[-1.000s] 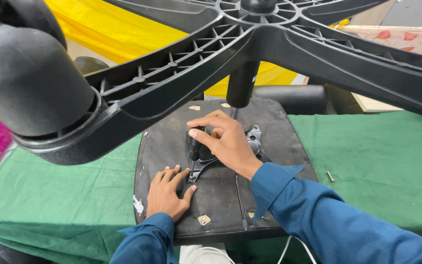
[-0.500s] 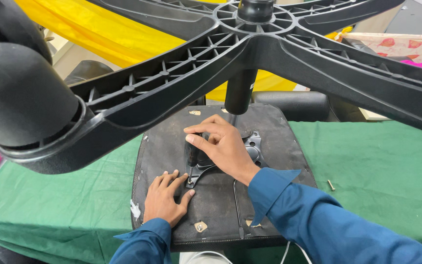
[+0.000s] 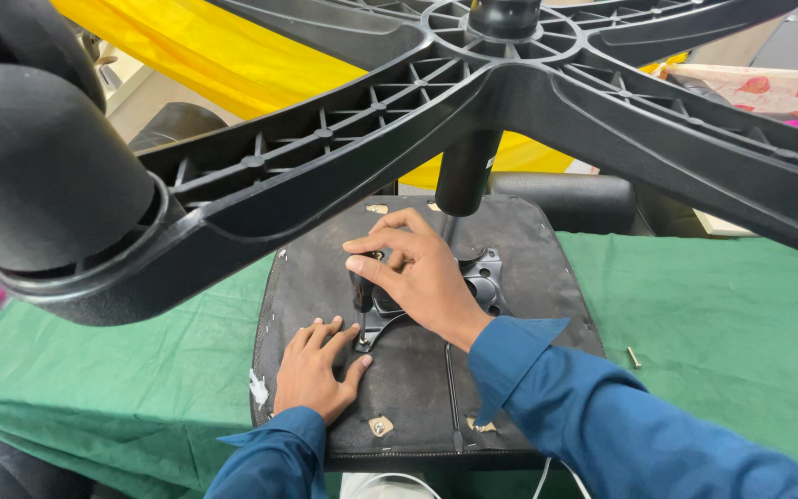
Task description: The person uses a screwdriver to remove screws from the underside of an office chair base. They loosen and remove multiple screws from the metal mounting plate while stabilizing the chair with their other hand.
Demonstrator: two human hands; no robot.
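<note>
Workshop: upturned chair [image 3: 417, 305] on green-clothed table [image 3: 713, 314]

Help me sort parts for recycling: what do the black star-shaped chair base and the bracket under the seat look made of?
The black star-shaped chair base looks like moulded plastic: matte, with ribbed webbing inside its arms. The black mounting bracket looks like painted stamped metal, thin with a slight sheen, though the right hand hides much of it.

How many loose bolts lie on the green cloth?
1: a small bolt on the green cloth, right of the upturned chair seat. Others may be hidden under the seat or arms.
</note>
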